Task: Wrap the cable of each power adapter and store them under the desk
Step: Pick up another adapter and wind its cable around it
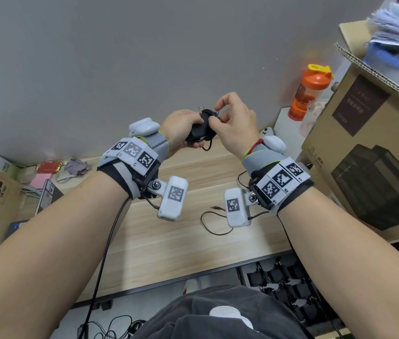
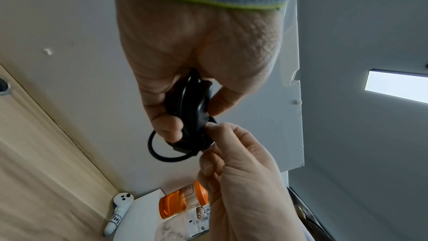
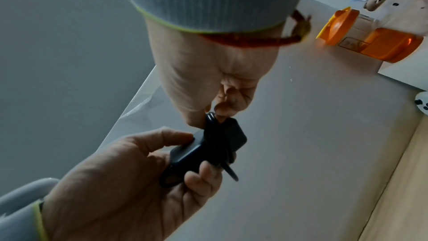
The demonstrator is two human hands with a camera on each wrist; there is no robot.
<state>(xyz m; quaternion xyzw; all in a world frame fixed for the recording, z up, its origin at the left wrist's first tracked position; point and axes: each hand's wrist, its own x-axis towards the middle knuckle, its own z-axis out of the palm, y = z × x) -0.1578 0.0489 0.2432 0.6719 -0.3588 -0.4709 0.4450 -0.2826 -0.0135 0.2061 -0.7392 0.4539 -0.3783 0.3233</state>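
Gripped in her left hand (image 1: 181,128), the power adapter (image 1: 197,132) sat while her right hand (image 1: 235,123) pinched its cable (image 2: 159,155) at two o'clock; slackening could unravel the coils.

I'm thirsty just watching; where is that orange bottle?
In the head view the orange bottle stands far right on the desk, against the wall, beside the big cardboard box.
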